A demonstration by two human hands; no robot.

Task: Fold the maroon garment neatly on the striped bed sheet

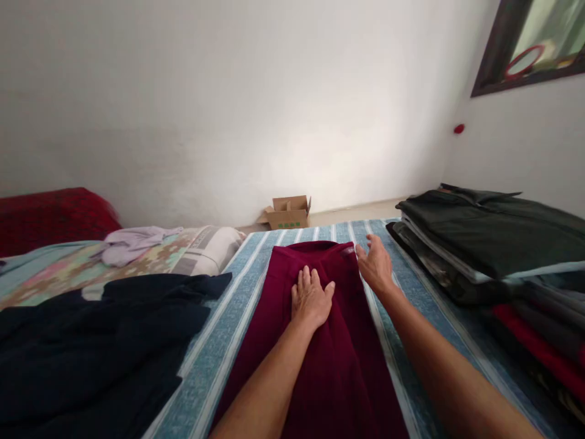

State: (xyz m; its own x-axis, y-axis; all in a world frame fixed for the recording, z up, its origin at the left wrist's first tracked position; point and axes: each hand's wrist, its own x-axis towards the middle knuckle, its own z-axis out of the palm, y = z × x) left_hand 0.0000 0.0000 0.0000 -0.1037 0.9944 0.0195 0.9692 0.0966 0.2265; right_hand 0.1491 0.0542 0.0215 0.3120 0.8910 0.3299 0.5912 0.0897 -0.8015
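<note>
A maroon garment with a waistband [340, 341], which looks like a pair of trousers, lies lengthwise on the blue-and-white striped sheet [214, 341]. Its waist end points away from me and its lower end runs out of view. My left hand [312, 296] rests flat on the cloth just below the waistband, fingers stretched out. At the right corner of the waist, beside a small pale label, my right hand [375, 263] is held with its fingers apart, at the garment's edge. Whether its fingertips touch the cloth I cannot tell.
Dark navy clothing [91, 347] is spread on the left. To the right stands a stack of folded clothes [493, 238], dark green on top. A cardboard box [289, 213] sits beyond the bed's far edge. A lilac cloth [134, 244] and a red bundle [55, 219] lie back left.
</note>
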